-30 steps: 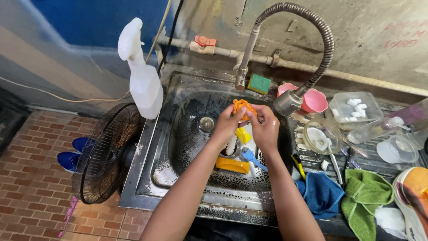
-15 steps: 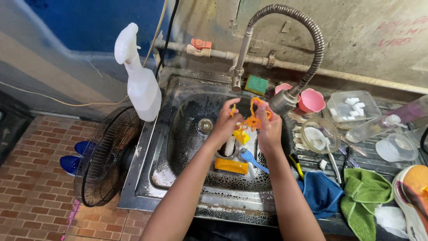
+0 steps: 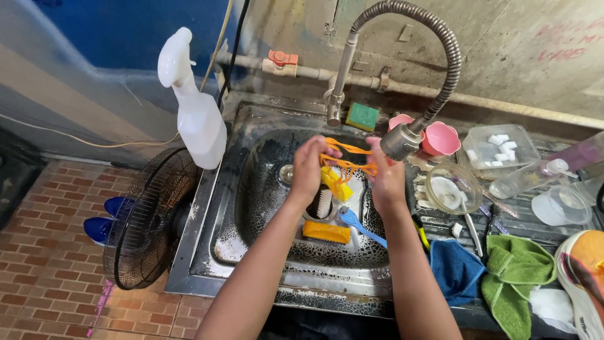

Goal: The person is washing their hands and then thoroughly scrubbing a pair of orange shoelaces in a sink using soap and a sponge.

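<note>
Over the sink (image 3: 207, 252), under the faucet head (image 3: 402, 141), the left hand (image 3: 309, 167) and right hand (image 3: 385, 179) are each pinching shut on 1 orange lace (image 3: 345, 162), stretching it between them. Judging by this, rinsing is underway; the brush (image 3: 326, 232) is lying below, unused. Running water is hard to make out.

two pink cups (image 3: 439, 138), two green cloths (image 3: 516, 277), one blue cloth (image 3: 456, 271), one spray bottle (image 3: 196, 119)
</note>
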